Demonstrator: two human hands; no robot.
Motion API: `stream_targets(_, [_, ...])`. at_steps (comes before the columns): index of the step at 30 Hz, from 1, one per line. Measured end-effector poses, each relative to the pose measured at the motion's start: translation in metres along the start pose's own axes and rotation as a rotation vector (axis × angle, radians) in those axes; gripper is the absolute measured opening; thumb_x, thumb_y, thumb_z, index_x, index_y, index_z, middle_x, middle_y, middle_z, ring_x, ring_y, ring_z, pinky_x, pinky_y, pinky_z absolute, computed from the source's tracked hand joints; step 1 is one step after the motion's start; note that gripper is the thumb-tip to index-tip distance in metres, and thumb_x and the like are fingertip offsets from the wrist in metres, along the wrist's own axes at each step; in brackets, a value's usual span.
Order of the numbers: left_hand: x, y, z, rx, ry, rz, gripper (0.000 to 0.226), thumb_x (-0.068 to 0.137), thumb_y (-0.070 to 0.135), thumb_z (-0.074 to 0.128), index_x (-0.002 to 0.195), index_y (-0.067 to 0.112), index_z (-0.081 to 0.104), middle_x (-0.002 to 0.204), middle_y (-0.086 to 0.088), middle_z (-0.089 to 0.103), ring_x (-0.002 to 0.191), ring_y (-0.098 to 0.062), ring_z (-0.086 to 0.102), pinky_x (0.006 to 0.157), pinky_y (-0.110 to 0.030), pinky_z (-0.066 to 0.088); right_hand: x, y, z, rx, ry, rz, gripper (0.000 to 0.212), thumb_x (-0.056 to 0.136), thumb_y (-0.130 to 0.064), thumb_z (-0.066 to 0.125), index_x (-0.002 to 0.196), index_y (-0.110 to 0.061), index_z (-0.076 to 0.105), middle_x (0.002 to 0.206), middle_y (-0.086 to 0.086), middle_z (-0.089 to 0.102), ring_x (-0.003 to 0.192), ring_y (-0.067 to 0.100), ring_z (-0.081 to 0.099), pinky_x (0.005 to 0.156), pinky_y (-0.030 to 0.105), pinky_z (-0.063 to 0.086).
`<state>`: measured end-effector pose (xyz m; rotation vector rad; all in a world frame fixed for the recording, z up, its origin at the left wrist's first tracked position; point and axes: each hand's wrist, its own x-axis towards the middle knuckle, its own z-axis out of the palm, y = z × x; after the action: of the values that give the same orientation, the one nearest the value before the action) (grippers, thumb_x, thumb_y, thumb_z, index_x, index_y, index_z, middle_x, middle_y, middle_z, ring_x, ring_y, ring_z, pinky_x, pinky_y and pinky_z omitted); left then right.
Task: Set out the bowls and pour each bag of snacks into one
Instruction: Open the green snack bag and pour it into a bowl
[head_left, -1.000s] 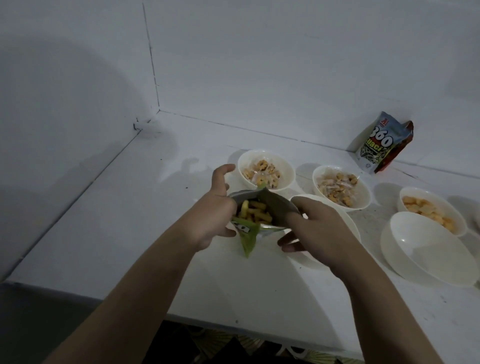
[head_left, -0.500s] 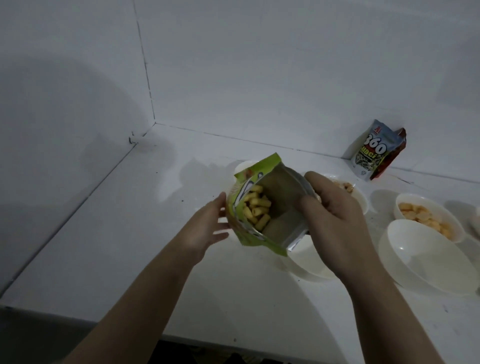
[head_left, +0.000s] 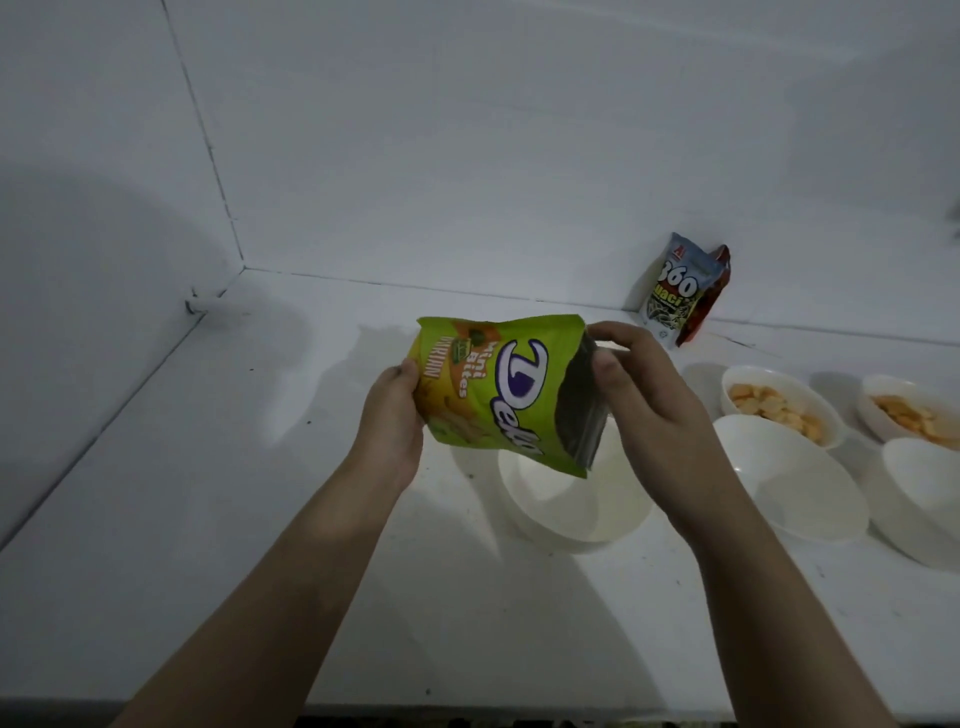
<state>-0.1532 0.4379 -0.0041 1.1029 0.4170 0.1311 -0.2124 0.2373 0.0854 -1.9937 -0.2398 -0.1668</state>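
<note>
A green snack bag (head_left: 493, 389) is held sideways in the air, its open mouth turned right and tipped down over an empty white bowl (head_left: 550, 512). My left hand (head_left: 392, 415) grips the bag's sealed bottom end. At the open end my right hand (head_left: 639, 395) pinches the edge. Two more empty white bowls (head_left: 795, 478) (head_left: 919, 493) stand to the right. Behind them two bowls hold orange snacks (head_left: 774, 405) (head_left: 909, 410). No snack is visible falling from the bag.
A sealed snack pouch marked 360 (head_left: 680, 288) leans against the back wall at the right. The white counter (head_left: 234, 493) meets walls at the left and back. Its front edge runs along the bottom of the view.
The bag went from upright with its mouth facing me to sideways with the mouth over the empty bowl. My view shifted right, so the two far left filled bowls are hidden.
</note>
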Motion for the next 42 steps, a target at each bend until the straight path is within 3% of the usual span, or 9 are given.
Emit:
stream_targets(3, [-0.001,-0.003,0.002,0.09,0.059,0.121,0.027,0.106,0.025,0.035,0.108,0.008,0.056,0.105,-0.008,0.065,0.099,-0.021,0.061,0.089,-0.034,0.05,0.004,0.01,0.0,-0.036,0.051,0.0,0.02,0.103,-0.039,0.041,0.113,-0.035,0.058,0.097,-0.027,0.064,0.084,-0.023,0.056,0.063,-0.003,0.04])
stream_targets(9, [-0.013,-0.006,0.0,0.23,0.126,0.323,0.021,0.106,0.025,0.036,0.093,0.018,0.051,0.089,0.004,0.059,0.08,-0.007,0.056,0.068,-0.02,0.044,0.01,0.036,0.001,-0.107,0.113,0.013,0.016,0.102,-0.022,0.049,0.108,-0.03,0.061,0.098,-0.02,0.068,0.091,-0.007,0.062,0.075,0.014,0.046])
stream_targets(13, [-0.019,-0.001,-0.002,0.336,0.153,0.439,0.024,0.106,0.023,0.036,0.084,0.024,0.047,0.083,0.008,0.056,0.065,0.011,0.052,0.06,-0.009,0.042,0.01,0.044,0.002,-0.118,0.138,0.008,0.017,0.099,-0.018,0.051,0.104,-0.031,0.062,0.092,-0.027,0.066,0.087,-0.013,0.06,0.076,0.015,0.047])
stream_targets(22, [-0.029,0.003,-0.003,0.459,0.134,0.539,0.017,0.106,0.023,0.037,0.098,0.011,0.046,0.084,0.01,0.056,0.067,0.016,0.054,0.059,-0.003,0.041,0.008,0.061,0.0,-0.224,0.197,0.018,0.015,0.094,-0.018,0.062,0.103,-0.025,0.072,0.098,-0.011,0.068,0.089,0.009,0.062,0.075,0.011,0.042])
stream_targets(26, [-0.034,0.005,0.001,0.496,0.105,0.577,0.016,0.105,0.021,0.038,0.097,0.01,0.046,0.083,0.01,0.054,0.068,0.016,0.054,0.06,-0.004,0.041,0.007,0.062,-0.004,-0.353,0.198,0.003,0.012,0.092,-0.015,0.065,0.101,-0.018,0.072,0.097,-0.008,0.065,0.087,0.013,0.061,0.076,0.024,0.045])
stream_targets(28, [-0.037,0.006,0.003,0.505,0.097,0.598,0.016,0.105,0.02,0.038,0.097,0.01,0.046,0.083,0.01,0.054,0.069,0.016,0.054,0.061,-0.004,0.041,0.008,0.06,-0.007,-0.401,0.197,-0.019,0.012,0.091,-0.012,0.065,0.1,-0.015,0.074,0.097,-0.009,0.062,0.081,0.011,0.061,0.073,0.021,0.047])
stream_targets(31, [-0.039,0.007,0.005,0.522,0.082,0.612,0.015,0.105,0.02,0.039,0.093,0.014,0.047,0.082,0.011,0.054,0.069,0.016,0.054,0.061,-0.004,0.041,0.008,0.06,-0.012,-0.464,0.188,-0.02,0.015,0.09,-0.011,0.066,0.101,-0.013,0.076,0.093,-0.009,0.059,0.069,-0.002,0.054,0.066,0.004,0.034])
stream_targets(35, [-0.042,0.009,0.006,0.533,0.075,0.636,0.021,0.105,0.02,0.04,0.085,0.024,0.044,0.081,0.011,0.054,0.069,0.015,0.053,0.061,-0.005,0.04,0.005,0.06,-0.014,-0.472,0.196,-0.01,0.016,0.09,-0.012,0.067,0.102,-0.014,0.077,0.088,-0.008,0.061,0.068,-0.002,0.053,0.066,0.013,0.036])
stream_targets(42, [-0.047,0.012,0.008,0.544,0.056,0.644,0.016,0.105,0.02,0.039,0.094,0.012,0.047,0.082,0.011,0.054,0.069,0.016,0.053,0.061,-0.004,0.041,0.001,0.063,-0.014,-0.446,0.222,-0.016,0.016,0.091,-0.011,0.066,0.102,-0.014,0.077,0.089,-0.01,0.06,0.069,0.005,0.054,0.065,0.014,0.038])
